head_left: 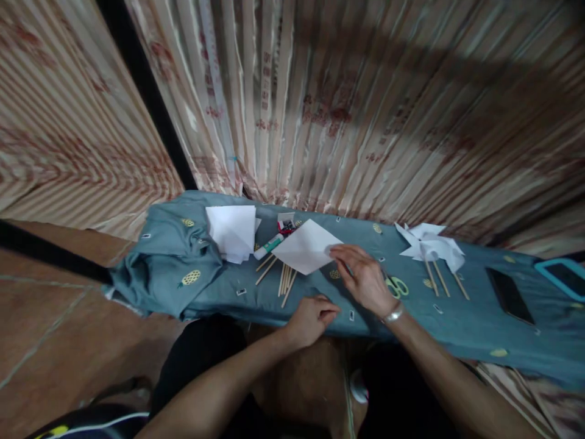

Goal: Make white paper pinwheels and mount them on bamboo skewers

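A square white sheet of paper [307, 249] is turned corner-forward above several wooden sticks [287, 281]. My right hand [363, 277] pinches its right corner between thumb and fingers. In front of the paper, near the cloth's front edge, my left hand [313, 320] is closed with the fingertips together. Whether anything small is between them cannot be seen. Left of the paper lie a glue stick [269, 246] and a stack of white paper [232, 231]. Behind it sits a small open box [286, 223] with small dark items. Green-handled scissors [397, 286] lie partly hidden by my right hand.
Several white paper pinwheels [429, 244] on wooden sticks lie to the right. Beyond them are a dark phone [509, 296] and a blue-framed device [564, 277]. A blue-green cloth [201, 302] covers the narrow surface, bunched at left. A striped curtain [292, 110] hangs behind.
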### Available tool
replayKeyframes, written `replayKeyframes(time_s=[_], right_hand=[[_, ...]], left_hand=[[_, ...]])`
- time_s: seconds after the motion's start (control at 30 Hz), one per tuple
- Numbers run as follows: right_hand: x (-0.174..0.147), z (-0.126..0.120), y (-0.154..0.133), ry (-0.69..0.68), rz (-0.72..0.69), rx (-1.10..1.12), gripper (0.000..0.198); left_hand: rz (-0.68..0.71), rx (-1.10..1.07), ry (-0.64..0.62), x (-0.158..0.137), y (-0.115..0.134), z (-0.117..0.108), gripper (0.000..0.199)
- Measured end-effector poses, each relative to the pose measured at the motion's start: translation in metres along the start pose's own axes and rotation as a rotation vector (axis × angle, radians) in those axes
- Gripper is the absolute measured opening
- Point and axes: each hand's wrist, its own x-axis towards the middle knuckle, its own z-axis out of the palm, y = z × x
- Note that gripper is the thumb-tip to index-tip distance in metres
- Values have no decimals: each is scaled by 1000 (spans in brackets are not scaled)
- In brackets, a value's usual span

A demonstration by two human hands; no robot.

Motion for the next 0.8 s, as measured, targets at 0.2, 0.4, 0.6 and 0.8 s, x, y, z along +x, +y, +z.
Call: replayKeyframes(time_s=[0.2,0.4,0.6,0.8], right_hand=[[-127,-3,47,31,419,204,20],[-158,-1,39,37,482,250,20],[-171,-3,30,56,500,289,21],[-172,-11,23,64,536,292,20]], left_hand=[[96,146,-119,-12,12,6,16],[157,353,-7,-17,27,-2,25],[130,554,10,13,16,-6,49],[81,587,22,21,14,-2,20]])
